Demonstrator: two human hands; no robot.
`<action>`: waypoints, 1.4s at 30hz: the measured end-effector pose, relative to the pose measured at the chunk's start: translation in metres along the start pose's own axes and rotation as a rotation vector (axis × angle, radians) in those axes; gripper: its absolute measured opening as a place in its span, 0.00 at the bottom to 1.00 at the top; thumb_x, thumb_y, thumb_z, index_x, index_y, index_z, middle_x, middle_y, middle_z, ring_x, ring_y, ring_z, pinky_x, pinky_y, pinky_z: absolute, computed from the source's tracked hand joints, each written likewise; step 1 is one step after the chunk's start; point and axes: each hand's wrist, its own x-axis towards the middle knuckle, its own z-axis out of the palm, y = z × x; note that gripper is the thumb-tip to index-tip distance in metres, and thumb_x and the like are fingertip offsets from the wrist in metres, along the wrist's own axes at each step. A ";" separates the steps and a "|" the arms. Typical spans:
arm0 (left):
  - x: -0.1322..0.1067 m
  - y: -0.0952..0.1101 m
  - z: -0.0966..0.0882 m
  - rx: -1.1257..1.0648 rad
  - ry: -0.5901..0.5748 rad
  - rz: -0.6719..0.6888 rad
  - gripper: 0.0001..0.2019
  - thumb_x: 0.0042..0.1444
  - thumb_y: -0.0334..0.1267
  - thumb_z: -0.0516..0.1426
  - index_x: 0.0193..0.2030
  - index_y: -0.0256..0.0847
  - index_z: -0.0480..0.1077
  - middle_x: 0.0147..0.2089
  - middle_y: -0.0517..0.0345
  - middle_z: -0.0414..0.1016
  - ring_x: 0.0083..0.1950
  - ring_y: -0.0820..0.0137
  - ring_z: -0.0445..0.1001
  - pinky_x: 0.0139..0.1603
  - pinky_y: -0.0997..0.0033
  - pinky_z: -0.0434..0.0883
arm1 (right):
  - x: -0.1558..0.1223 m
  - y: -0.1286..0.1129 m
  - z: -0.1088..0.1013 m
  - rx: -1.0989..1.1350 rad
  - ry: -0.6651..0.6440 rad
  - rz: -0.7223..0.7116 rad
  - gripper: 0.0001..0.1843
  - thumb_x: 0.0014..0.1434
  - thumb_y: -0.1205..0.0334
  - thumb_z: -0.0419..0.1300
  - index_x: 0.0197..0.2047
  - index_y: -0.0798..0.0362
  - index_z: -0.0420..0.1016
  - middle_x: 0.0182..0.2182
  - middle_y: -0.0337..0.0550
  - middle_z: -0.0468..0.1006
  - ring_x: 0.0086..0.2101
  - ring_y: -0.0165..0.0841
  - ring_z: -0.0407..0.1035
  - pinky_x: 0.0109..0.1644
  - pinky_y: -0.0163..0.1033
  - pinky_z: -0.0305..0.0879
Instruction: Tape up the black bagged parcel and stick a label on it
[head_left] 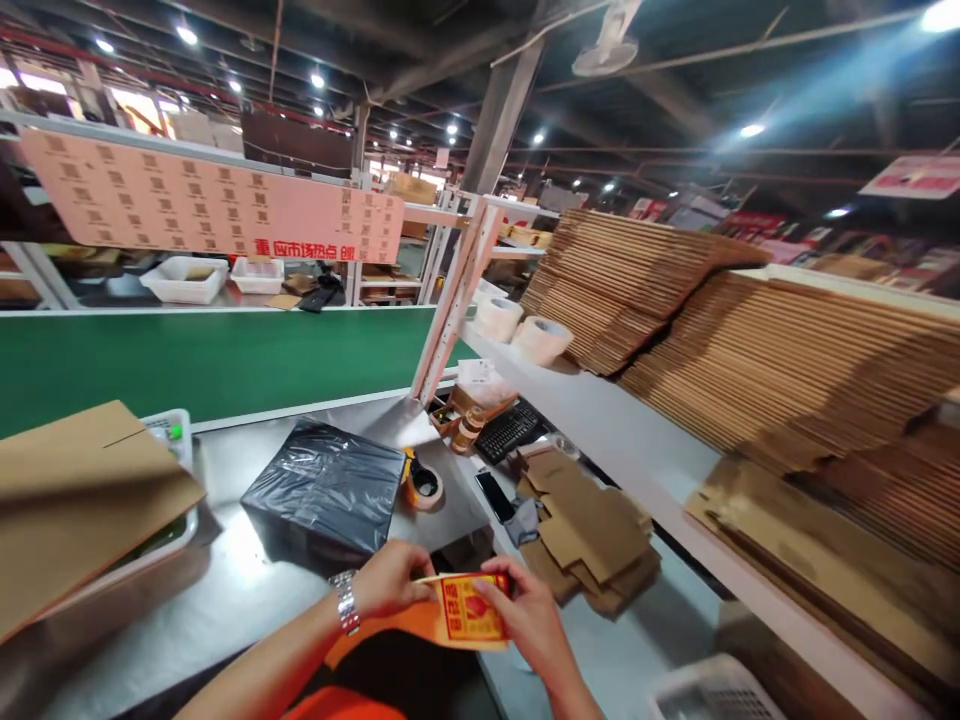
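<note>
Both my hands hold a small yellow and red printed card (471, 610) low in the middle of the view. My left hand (390, 580), with a metal watch on its wrist, pinches the card's left edge. My right hand (529, 615) grips its right side with closed fingers. Just beyond the card lies a parcel wrapped in black plastic (322, 490) on the steel table (225, 590). A tape dispenser (422, 485) sits right of the parcel.
A flat cardboard sheet (75, 500) covers a white tray at the left. Behind runs a green conveyor belt (202, 360). A keyboard (511, 430), a phone (495, 495) and cardboard pieces (589, 530) lie to the right. Shelves hold stacked flat cartons (787, 370) and tape rolls (540, 340).
</note>
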 end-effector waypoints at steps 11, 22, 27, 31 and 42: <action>-0.031 0.022 -0.013 0.474 0.029 0.107 0.11 0.70 0.34 0.64 0.51 0.41 0.90 0.45 0.46 0.92 0.47 0.58 0.87 0.50 0.67 0.75 | 0.006 -0.059 0.006 -0.533 -0.640 -0.307 0.20 0.81 0.53 0.55 0.54 0.46 0.90 0.46 0.47 0.88 0.47 0.41 0.83 0.52 0.44 0.73; -0.031 0.009 -0.004 0.741 0.143 0.230 0.06 0.68 0.26 0.64 0.42 0.36 0.84 0.38 0.45 0.88 0.39 0.59 0.87 0.40 0.65 0.72 | 0.012 -0.068 0.025 -0.242 -0.670 -0.049 0.10 0.65 0.53 0.71 0.39 0.47 0.93 0.39 0.44 0.90 0.40 0.38 0.80 0.45 0.41 0.66; -0.036 0.002 -0.001 0.667 0.115 0.224 0.09 0.70 0.27 0.60 0.43 0.36 0.84 0.38 0.39 0.87 0.40 0.52 0.86 0.43 0.58 0.74 | 0.011 -0.057 0.036 -0.068 -0.699 0.010 0.23 0.70 0.42 0.65 0.33 0.50 0.89 0.34 0.45 0.84 0.34 0.36 0.73 0.37 0.39 0.64; -0.042 -0.007 0.001 0.633 0.115 0.227 0.07 0.67 0.27 0.62 0.42 0.40 0.83 0.36 0.41 0.87 0.37 0.53 0.84 0.37 0.58 0.70 | 0.015 -0.031 0.049 0.021 -0.736 0.154 0.34 0.64 0.28 0.67 0.30 0.53 0.85 0.29 0.41 0.76 0.29 0.31 0.64 0.31 0.36 0.55; -0.118 -0.052 -0.032 0.701 0.122 -0.033 0.09 0.72 0.29 0.60 0.43 0.38 0.83 0.42 0.45 0.90 0.42 0.57 0.87 0.36 0.62 0.61 | 0.081 -0.025 0.115 0.570 -0.328 0.572 0.33 0.40 0.33 0.84 0.34 0.51 0.84 0.31 0.46 0.86 0.33 0.43 0.81 0.41 0.47 0.81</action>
